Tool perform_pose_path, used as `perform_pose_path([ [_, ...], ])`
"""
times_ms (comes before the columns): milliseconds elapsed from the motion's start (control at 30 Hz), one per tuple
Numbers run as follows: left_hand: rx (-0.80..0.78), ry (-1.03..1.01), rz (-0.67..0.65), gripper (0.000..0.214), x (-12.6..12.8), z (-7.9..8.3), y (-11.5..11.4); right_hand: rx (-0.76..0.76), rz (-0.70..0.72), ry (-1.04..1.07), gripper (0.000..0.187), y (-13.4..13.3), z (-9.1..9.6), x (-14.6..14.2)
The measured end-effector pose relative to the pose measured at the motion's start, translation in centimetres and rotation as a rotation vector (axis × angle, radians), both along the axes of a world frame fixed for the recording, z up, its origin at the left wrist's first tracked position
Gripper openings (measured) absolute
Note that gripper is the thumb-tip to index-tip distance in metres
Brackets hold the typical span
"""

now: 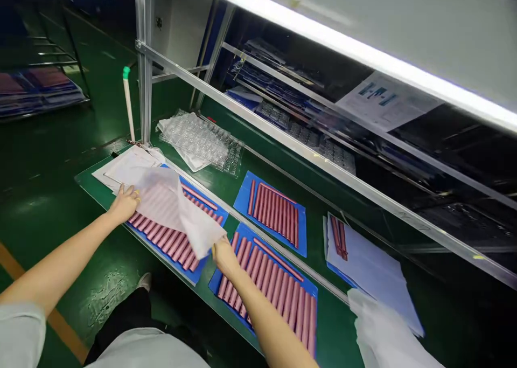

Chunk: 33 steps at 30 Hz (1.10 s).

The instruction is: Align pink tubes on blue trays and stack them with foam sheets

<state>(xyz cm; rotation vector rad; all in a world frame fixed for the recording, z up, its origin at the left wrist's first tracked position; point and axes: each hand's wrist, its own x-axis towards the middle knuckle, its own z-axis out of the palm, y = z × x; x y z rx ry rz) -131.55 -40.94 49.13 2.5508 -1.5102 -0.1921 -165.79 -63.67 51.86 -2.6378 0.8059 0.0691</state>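
Observation:
A thin white sheet (173, 209) lies partly over a blue tray (194, 271) of pink cylindrical cells at the left of the green bench. My left hand (125, 202) pinches the sheet's left edge with its fingers closed. My right hand (223, 254) grips the sheet's lower right corner, lifted off the tray. Below my right hand lies a second blue tray (311, 290) with a row of pink cells (274, 282). A third blue tray (242, 198) with cells sits behind it.
Clear plastic blister trays (202, 139) lie at the back of the bench. White sheets (371, 265) cover another tray at the right, a few cells showing. Papers (125, 166) lie at the far left. An aluminium frame rail (283, 136) crosses overhead. Green floor lies to the left.

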Motion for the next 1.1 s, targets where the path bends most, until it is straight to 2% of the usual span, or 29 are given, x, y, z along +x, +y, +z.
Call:
perform_pose_path([
  [100, 0.051, -0.002, 0.014, 0.044, 0.9, -1.6, -0.6, 0.082, -0.07, 0.123, 0.025, 0.7, -3.1, 1.4],
  [300, 0.081, -0.106, -0.022, 0.043, 1.1, -3.1, 1.3, 0.239, -0.19, 0.154, 0.015, 3.4, -4.4, 0.2],
  [433, 0.092, -0.163, -0.041, 0.053, 2.0, -4.4, 2.5, 0.34, -0.209, 0.122, 0.022, 4.0, -4.6, -0.9],
  [500, 0.074, -0.128, 0.017, 0.054, 1.7, -4.6, 2.8, 0.367, -0.194, 0.117, 0.033, 3.9, -4.6, -1.7],
  [567, 0.055, -0.092, 0.098, 0.054, 0.1, -4.1, 2.4, 0.417, -0.182, 0.085, 0.048, 3.5, -4.4, -2.4],
  [633, 0.043, -0.053, 0.075, 0.056, -2.7, -3.1, 1.1, 0.502, -0.191, 0.024, 0.061, 2.8, -4.2, -3.2],
  [700, 0.036, 0.001, -0.046, 0.057, -6.4, -1.9, -1.2, 0.551, -0.261, -0.034, 0.069, 1.4, -3.9, -4.2],
  [800, 0.077, 0.082, -0.152, 0.05, -12.1, -0.8, -5.3, 0.457, -0.409, -0.029, 0.059, -2.8, -3.4, -6.8],
  [933, 0.079, 0.159, -0.066, 0.048, -17.5, -1.0, -9.3, 0.212, -0.533, 0.108, 0.043, -11.0, -2.3, -11.8],
  [1033, -0.003, 0.205, 0.019, 0.051, -19.5, -1.7, -11.4, 0.032, -0.582, 0.239, 0.045, -16.1, -1.9, -15.2],
  [1100, -0.1, 0.23, 0.057, 0.052, -19.9, -2.1, -13.0, -0.029, -0.566, 0.309, 0.05, -18.1, -2.1, -16.8],
])
